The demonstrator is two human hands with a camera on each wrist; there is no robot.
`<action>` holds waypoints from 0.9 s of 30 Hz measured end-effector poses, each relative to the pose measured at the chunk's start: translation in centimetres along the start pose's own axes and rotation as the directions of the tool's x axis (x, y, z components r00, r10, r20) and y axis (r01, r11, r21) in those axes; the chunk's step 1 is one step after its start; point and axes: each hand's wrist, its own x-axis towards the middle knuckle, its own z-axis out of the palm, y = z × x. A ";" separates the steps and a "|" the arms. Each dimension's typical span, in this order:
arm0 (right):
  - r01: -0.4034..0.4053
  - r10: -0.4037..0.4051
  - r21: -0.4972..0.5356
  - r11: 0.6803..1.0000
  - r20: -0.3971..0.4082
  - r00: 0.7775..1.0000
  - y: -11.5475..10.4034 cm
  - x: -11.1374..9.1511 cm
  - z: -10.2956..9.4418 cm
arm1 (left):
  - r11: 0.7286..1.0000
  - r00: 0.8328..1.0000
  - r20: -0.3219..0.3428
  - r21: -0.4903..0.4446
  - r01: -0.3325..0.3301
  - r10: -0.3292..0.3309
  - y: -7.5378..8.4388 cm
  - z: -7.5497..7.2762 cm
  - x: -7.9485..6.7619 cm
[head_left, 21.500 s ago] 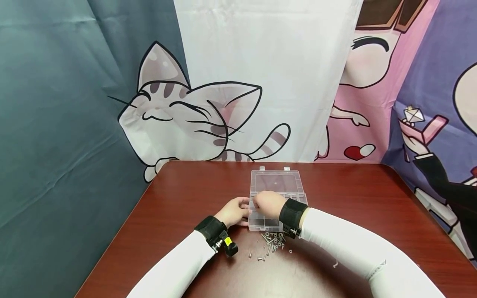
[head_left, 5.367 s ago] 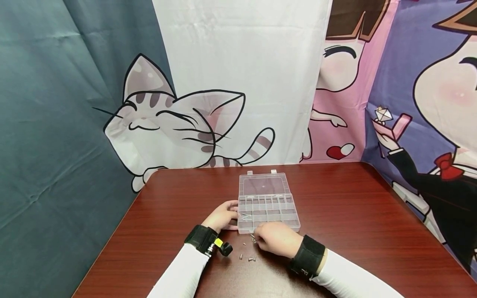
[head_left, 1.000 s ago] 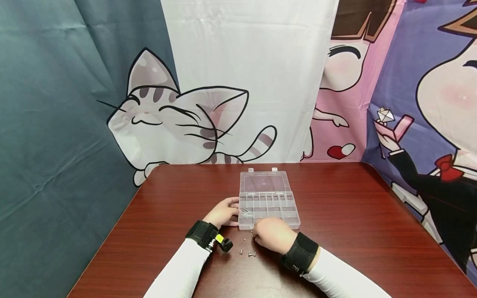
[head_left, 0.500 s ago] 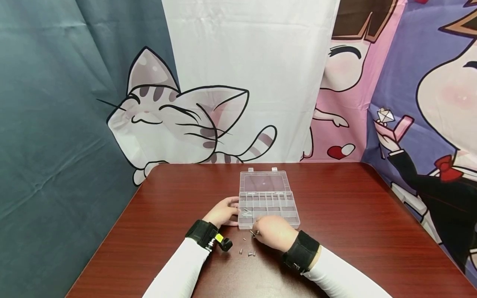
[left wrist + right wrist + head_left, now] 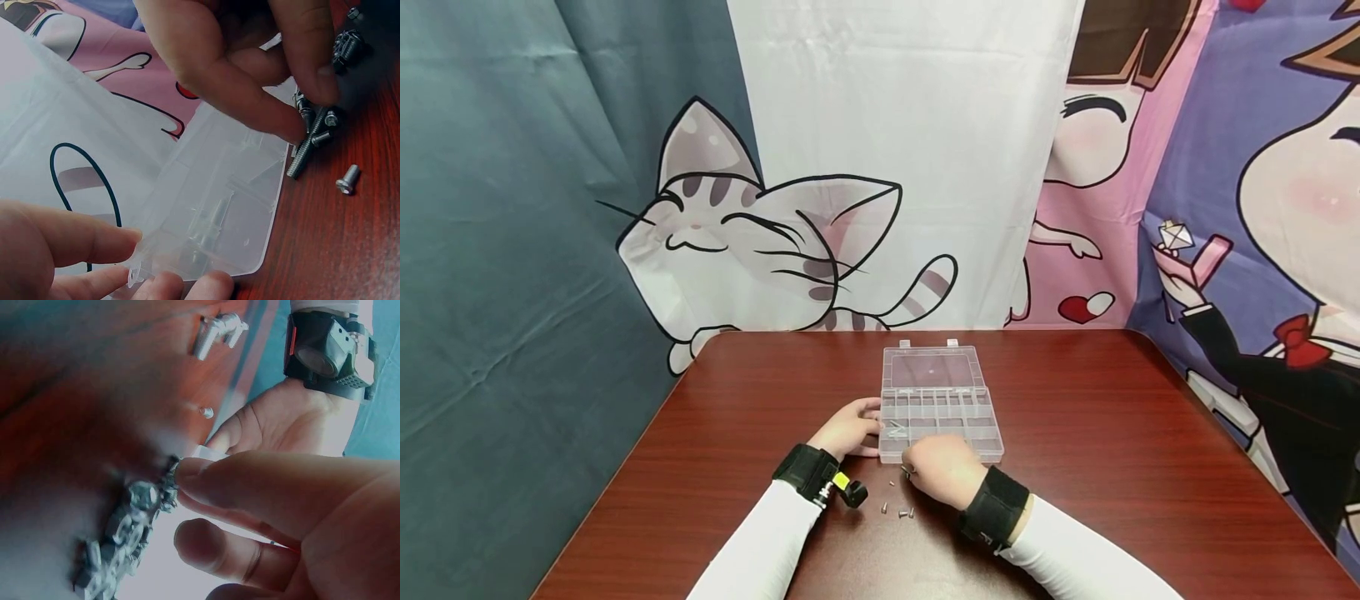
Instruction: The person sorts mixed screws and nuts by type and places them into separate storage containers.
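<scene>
A clear plastic compartment box (image 5: 990, 421) lies on the table with its lid (image 5: 932, 367) folded back. My left hand (image 5: 847, 428) rests against its left side, fingers spread and touching the wall. Long screws (image 5: 893, 430) lie in a left compartment. My right hand (image 5: 943, 469) is at the box's front edge, curled. In the left wrist view its thumb and forefinger pinch at a long screw (image 5: 305, 149) among several smaller screws; the exact grip is partly hidden. In the right wrist view a blurred cluster of metal hardware (image 5: 119, 540) lies by the fingertips.
Several loose screws (image 5: 903, 514) lie on the reddish-brown table (image 5: 1075, 417) in front of the box, with one tiny piece (image 5: 892, 482) nearer it. One short screw (image 5: 348, 180) lies apart beside the box. Printed cloths (image 5: 925, 125) hang behind the table.
Since 21.5 seconds ago the screw-and-nut pile before the box has shrunk, and my right hand has come from the compartments to the front edge. Lately it shifted slightly left; my left hand stays put.
</scene>
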 end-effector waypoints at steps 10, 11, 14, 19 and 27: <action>0.011 -0.011 -0.003 1.000 0.035 0.999 -0.2 0.0 0.3 | 1.000 1.000 0.004 -0.006 0.008 -0.007 -0.2 0.1 0.2; 0.012 -0.012 -0.003 1.000 0.040 0.999 -0.1 0.0 0.3 | 1.000 1.000 0.004 -0.007 0.008 -0.008 -0.2 0.1 0.2; 0.011 -0.011 0.004 1.000 0.049 0.999 -0.1 0.0 0.2 | 1.000 1.000 0.002 -0.008 0.009 -0.009 -0.2 0.2 0.3; 0.012 -0.012 0.005 1.000 0.049 0.999 -0.2 0.0 0.0 | 1.000 1.000 0.002 -0.010 0.011 -0.011 -0.2 0.2 0.3; 0.026 -0.025 -0.014 1.000 0.043 0.999 -0.3 0.2 0.1 | 1.000 1.000 -0.013 -0.008 0.014 -0.014 -0.1 -0.1 0.2</action>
